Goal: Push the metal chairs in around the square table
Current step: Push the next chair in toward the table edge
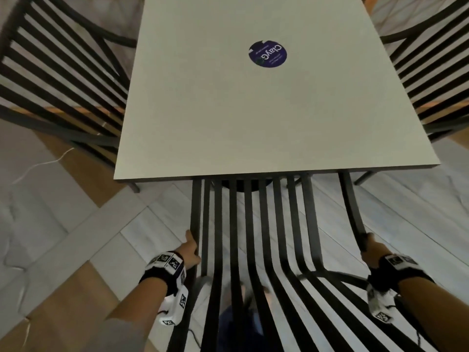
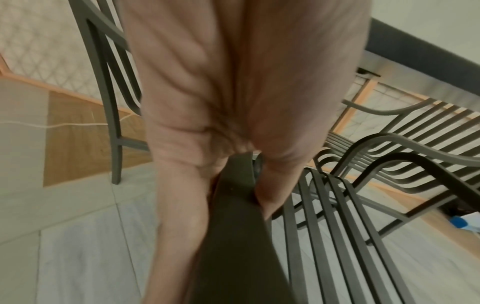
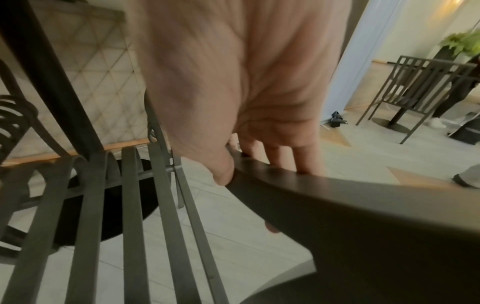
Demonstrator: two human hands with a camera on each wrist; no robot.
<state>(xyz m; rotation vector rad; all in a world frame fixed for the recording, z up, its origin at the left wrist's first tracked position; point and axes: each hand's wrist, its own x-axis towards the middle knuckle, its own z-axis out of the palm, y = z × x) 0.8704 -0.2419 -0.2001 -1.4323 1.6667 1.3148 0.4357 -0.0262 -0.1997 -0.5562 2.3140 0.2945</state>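
While both hands [image 1: 191, 250] grip it, the near chair [image 1: 251, 224] meets the table [image 1: 253, 110].

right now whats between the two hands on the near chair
In the head view, the near chair's dark metal slats run between the left hand and right hand, with floor tiles visible through the gaps.

The near chair [image 1: 256, 224] sits before the desk [image 1: 253, 110], its slats reaching under the desk's near edge. Another chair [image 1: 58, 80] stands at the desk's left side, a third chair [image 1: 429, 80] at its right. A round sticker [image 1: 267, 54] lies on the desk.
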